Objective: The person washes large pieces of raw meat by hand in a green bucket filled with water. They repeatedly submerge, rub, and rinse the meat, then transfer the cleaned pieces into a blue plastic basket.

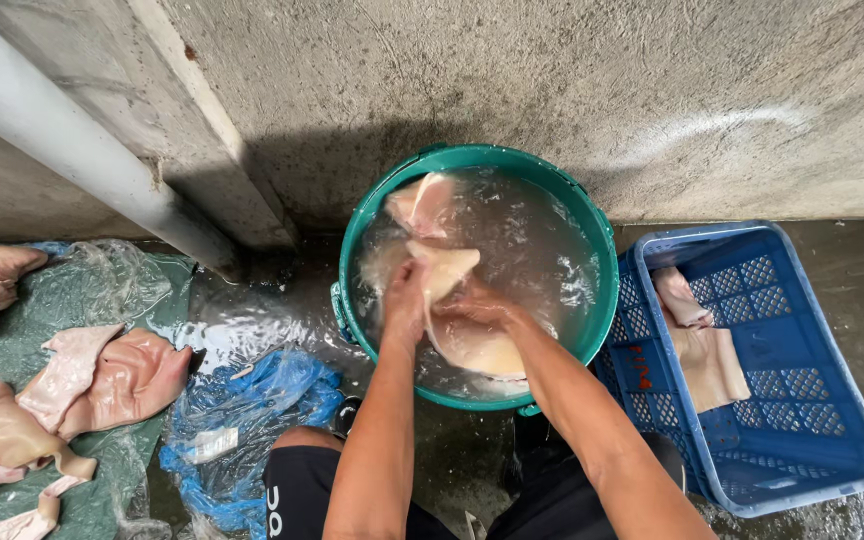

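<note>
A person crouches on a wet concrete floor (pixel 472 450), both forearms reaching into a green tub (pixel 592 215) of cloudy water. The left hand (pixel 404 300) has its grip closed around the upper edge of a pale slab of raw skin (pixel 447 272), lifted partly clear of the water near the tub's middle; the right hand (pixel 477 305) is clamped on the same slab just beside it. Another pale piece (pixel 422 205) floats at the tub's far side. To the right, touching the tub, a blue plastic crate (pixel 802 400) holds washed pieces (pixel 707 360). To the left, more slabs (pixel 102 380) lie on plastic sheeting (pixel 92 290) beside a crumpled blue bag (pixel 252 410). Behind stands a concrete wall (pixel 552 90) with a grey pipe (pixel 62 140).
</note>
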